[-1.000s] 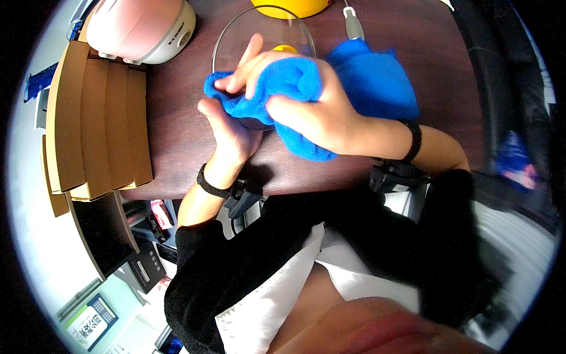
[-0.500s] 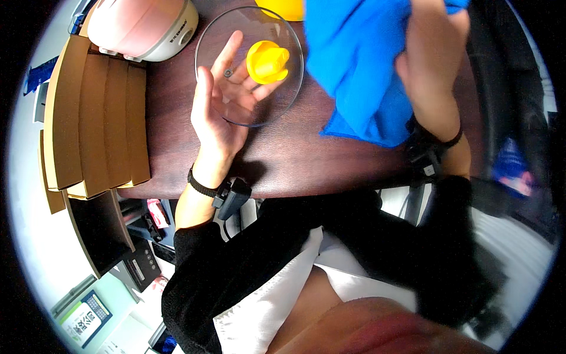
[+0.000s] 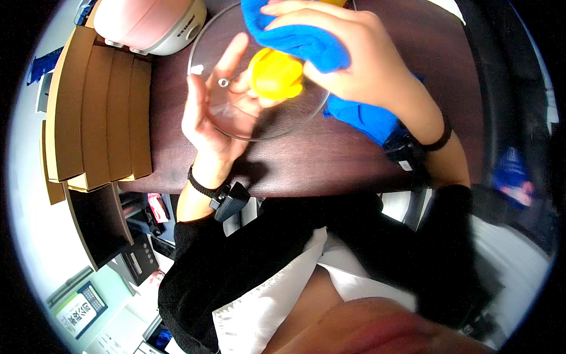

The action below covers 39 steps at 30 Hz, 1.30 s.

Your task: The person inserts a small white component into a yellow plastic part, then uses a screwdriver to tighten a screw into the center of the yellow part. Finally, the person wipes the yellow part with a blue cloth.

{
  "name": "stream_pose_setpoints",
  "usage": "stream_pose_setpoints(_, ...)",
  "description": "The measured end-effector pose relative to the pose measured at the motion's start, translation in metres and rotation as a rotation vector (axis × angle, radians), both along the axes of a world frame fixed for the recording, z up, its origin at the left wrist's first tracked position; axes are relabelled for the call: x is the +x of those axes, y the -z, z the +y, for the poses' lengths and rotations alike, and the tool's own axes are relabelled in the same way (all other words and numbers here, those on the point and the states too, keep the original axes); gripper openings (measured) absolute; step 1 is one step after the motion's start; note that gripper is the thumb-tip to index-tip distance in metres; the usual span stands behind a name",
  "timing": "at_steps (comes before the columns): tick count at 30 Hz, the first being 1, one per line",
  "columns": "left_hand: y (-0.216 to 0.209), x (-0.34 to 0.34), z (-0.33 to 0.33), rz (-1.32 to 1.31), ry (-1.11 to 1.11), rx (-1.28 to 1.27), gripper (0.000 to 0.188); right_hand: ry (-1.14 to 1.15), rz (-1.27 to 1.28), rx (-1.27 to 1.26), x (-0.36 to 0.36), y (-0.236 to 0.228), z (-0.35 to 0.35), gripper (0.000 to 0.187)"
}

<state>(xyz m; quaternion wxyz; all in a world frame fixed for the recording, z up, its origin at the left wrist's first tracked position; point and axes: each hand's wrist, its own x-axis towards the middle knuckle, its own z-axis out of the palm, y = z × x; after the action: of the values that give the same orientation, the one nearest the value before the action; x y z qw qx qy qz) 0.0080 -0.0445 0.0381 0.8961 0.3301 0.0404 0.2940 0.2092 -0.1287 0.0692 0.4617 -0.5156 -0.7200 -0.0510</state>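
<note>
A round clear glass lid (image 3: 298,118) with a yellow knob (image 3: 276,75) is held up over the dark tabletop. Supporting it from beneath is my left hand (image 3: 206,127), its fingers spread and partly seen through the glass. My right hand (image 3: 368,56) grips a bunched blue cloth (image 3: 306,42) over the lid's right part, close beside the knob. Whether the cloth presses on the glass is hard to tell. More of the blue cloth hangs below my right wrist. A small metal ring (image 3: 223,83) shows on the lid, left of the knob.
A pink and white appliance (image 3: 154,25) stands at the back left of the brown table (image 3: 295,171). Upright cardboard pieces (image 3: 100,112) line the table's left edge. Part of a yellow object (image 3: 335,2) peeks out at the top, behind my right hand.
My right hand has swung left with the blue cloth, from beside the lid to over it. The lid and my left hand have shifted slightly, and the knob appears larger.
</note>
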Motion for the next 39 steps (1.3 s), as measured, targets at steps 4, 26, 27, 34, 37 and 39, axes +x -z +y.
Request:
stream_pose_setpoints(4,-0.002,-0.007,0.013,-0.031,-0.057,0.006,0.082,0.055,-0.014,0.039,-0.004,0.01,-0.004,0.046)
stream_pose_setpoints(26,0.009,0.008,-0.004,0.225,-0.16,-0.009,0.096,-0.256,0.067,-0.07,-0.081,0.04,-0.012,0.032)
stream_pose_setpoints(27,0.007,0.009,-0.009,0.229,-0.172,0.009,0.096,-0.233,0.068,-0.051,-0.08,0.038,-0.011,0.032)
stream_pose_setpoints(34,0.012,0.012,-0.026,0.411,-0.205,0.08,0.087,-0.059,0.106,-0.025,-0.067,0.02,0.002,0.049)
stream_pose_setpoints(37,0.014,0.009,-0.023,0.393,-0.176,0.07,0.082,-0.036,0.066,-0.005,-0.067,0.02,0.002,0.051)
stream_pose_setpoints(39,0.017,0.009,-0.02,0.378,-0.234,0.045,0.083,-0.053,0.006,0.046,-0.07,0.023,0.0,0.036)
